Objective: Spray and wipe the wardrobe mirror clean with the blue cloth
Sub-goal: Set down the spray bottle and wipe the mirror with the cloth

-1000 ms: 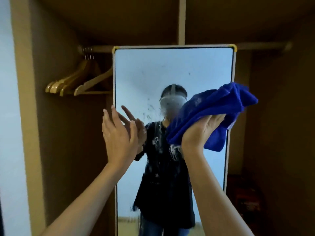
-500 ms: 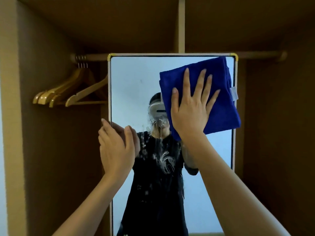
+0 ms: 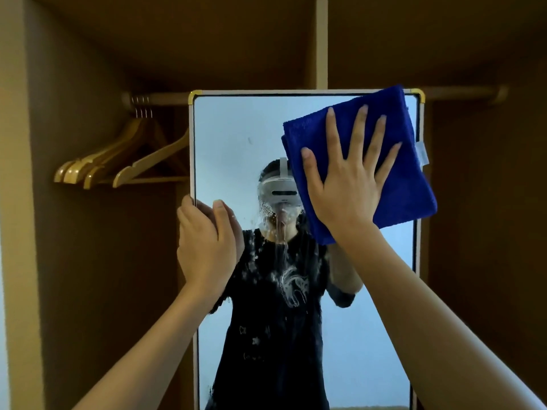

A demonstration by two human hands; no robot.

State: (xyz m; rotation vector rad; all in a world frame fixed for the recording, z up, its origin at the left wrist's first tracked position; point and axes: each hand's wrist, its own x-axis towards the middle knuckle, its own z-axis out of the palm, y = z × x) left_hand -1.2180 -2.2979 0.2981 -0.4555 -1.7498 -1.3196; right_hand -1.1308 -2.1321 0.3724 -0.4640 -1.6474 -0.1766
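The right hand (image 3: 346,187) presses the blue cloth (image 3: 408,179) flat, fingers spread, on the mirror (image 3: 236,143), while the left hand (image 3: 204,247) grips its left edge.

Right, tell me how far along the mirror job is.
Done: spray foam sits on the mirror. In hand: the right hand presses the blue cloth flat at the top right while the left hand grips the frame edge. Left: wiping the foam mid-glass.
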